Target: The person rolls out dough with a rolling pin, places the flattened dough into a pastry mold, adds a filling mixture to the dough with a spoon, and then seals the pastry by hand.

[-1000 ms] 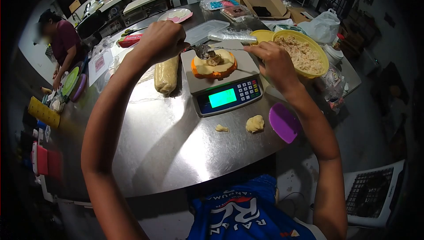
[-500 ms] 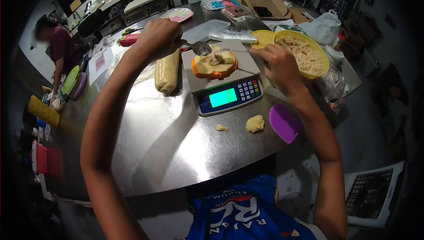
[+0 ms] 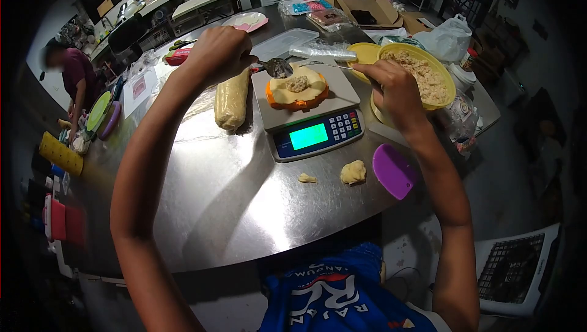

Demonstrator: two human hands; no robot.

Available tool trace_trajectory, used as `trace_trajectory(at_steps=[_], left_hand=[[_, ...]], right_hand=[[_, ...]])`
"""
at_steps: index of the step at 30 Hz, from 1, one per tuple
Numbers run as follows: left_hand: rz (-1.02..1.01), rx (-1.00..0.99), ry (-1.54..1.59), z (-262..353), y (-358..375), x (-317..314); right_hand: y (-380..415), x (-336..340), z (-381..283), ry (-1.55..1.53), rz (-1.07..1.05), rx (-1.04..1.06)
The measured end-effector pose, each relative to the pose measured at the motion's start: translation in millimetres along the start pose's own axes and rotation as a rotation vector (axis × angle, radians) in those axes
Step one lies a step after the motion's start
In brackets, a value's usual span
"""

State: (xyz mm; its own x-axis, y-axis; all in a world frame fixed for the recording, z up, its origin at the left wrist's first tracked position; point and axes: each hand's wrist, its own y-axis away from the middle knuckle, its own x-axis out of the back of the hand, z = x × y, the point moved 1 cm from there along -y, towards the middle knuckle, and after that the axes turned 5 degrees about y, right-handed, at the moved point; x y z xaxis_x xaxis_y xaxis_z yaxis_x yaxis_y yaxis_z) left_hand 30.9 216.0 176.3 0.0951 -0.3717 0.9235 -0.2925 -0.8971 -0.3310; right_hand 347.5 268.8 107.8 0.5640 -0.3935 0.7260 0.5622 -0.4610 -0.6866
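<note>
My left hand (image 3: 221, 52) is closed around the handle of a metal spoon (image 3: 279, 68), whose bowl hangs just above the far left of the scale with some filling on it. My right hand (image 3: 394, 87) pinches a thin metal utensil (image 3: 327, 64), pointing left toward the spoon; its exact kind is hard to make out. Between the hands, a digital scale (image 3: 263, 109) bears an orange mold (image 3: 304, 105). A flat piece of dough (image 3: 278, 92) lies over the mold, with a lump of filling (image 3: 298, 84) on its middle.
Right of the scale stands a yellow bowl (image 3: 451, 90) of crumbly filling. A wrapped dough log (image 3: 231, 103) lies to the left. Nearer me are two dough pieces, one larger (image 3: 353, 172), and a purple scraper (image 3: 393, 172). A person (image 3: 79, 78) works at the far left.
The right hand's utensil has moved from a blurred position across the mold to farther back, near the spoon. The left hand is almost still. The person at left has shifted slightly.
</note>
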Motion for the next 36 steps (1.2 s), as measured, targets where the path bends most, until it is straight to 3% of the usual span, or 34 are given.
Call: trace_trajectory(at_steps=[22, 36], left_hand=[[0.083, -0.149, -0.037, 11, -8, 3], [0.04, -0.037, -0.069, 8, -12, 15]], right_hand=[[3, -24, -5, -0.013, -0.029, 0.075], [3, 3, -1, -0.003, 0.023, 0.014]])
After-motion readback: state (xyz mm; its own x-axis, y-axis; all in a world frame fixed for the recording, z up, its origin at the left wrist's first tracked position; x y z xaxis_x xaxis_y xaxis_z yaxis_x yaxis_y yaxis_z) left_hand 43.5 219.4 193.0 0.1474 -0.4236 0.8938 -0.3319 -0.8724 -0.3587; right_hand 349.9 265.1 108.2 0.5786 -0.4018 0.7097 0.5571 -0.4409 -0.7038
